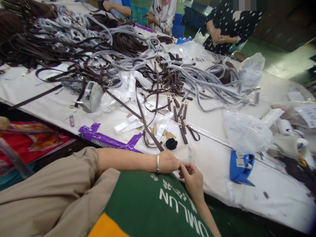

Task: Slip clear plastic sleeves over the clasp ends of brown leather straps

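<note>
My left hand (169,162), with a silver bangle at its wrist, is closed in front of my green apron (140,197). Its fingertips meet those of my right hand (193,177), which is pinched just beside it. Whatever lies between the fingers is hidden or too small to name. A long dark brown strap (150,133) runs down the table and disappears behind my left hand; whether the hand grips it I cannot tell. Just beyond my hands sits a small round container of black material (171,143). Short brown straps with gold clasps (182,121) lie farther back.
A white-covered table (212,164) spans the view. Heaped brown straps and grey-wrapped strips (202,79) cover its far side. A metal tape dispenser (91,96), purple tape (111,138), a blue dispenser (240,168) and plastic bags (247,130) lie around. Several people stand opposite.
</note>
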`<state>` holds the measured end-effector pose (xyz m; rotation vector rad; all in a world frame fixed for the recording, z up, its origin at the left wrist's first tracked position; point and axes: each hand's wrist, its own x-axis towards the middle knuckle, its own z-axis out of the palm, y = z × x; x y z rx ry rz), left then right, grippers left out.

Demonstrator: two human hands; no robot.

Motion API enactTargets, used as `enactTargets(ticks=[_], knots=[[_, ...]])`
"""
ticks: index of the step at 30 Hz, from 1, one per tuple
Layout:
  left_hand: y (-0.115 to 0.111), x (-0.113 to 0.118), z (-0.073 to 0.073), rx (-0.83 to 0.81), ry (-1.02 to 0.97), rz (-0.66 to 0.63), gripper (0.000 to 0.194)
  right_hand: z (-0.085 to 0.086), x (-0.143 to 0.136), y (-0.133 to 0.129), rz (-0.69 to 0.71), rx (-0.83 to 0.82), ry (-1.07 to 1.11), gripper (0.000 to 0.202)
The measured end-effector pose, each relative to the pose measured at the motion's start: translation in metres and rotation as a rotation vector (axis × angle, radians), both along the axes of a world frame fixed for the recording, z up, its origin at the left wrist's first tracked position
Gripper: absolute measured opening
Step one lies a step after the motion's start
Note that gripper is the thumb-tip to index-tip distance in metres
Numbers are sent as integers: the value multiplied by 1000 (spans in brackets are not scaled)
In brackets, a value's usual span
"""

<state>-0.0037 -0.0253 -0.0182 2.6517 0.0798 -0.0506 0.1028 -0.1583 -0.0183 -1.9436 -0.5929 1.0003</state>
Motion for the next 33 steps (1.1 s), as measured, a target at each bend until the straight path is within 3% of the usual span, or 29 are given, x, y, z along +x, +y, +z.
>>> enactTargets(ticks=[3, 5, 7, 11, 13, 17, 19, 21, 23, 26, 28, 30, 33], knots=[[4, -4, 2, -288, 164, 99, 20, -4, -4, -11, 66, 16, -6, 33], [6, -5, 3, -538, 267, 64, 21, -8, -4, -17, 71, 7, 6, 33], [6, -4, 2, -608, 313, 18, 20, -9, -4, -20, 63, -7, 13, 34], [0, 1, -8, -211, 230, 40, 17, -6, -3, -15, 104, -34, -60, 31], [-5, 2, -17, -40, 147, 3, 15, -7, -2, -13, 102, -66, 4, 30], [-9, 4, -25, 69, 36, -81, 13, -13, 6, -11, -55, -86, 247, 33], [-8, 7, -21, 29, 29, -13, 17, -12, 12, -8, -96, -23, 232, 32], [-5, 9, -13, -125, 38, 135, 22, -8, 18, -5, -54, 50, 169, 29], [-2, 11, -9, -414, 52, 253, 26, -3, 24, -3, 37, 101, 110, 27], [-5, 12, -12, -917, 138, 321, 24, -1, 32, -7, 163, 101, 33, 26], [-10, 14, -16, -1118, 198, 370, 22, -3, 39, -12, 216, 80, -27, 26], [-14, 17, -18, -1160, 183, 387, 22, -7, 47, -17, 250, 61, -91, 26], [-19, 25, -13, -1049, 107, 395, 22, -12, 60, -22, 266, 15, -123, 28]])
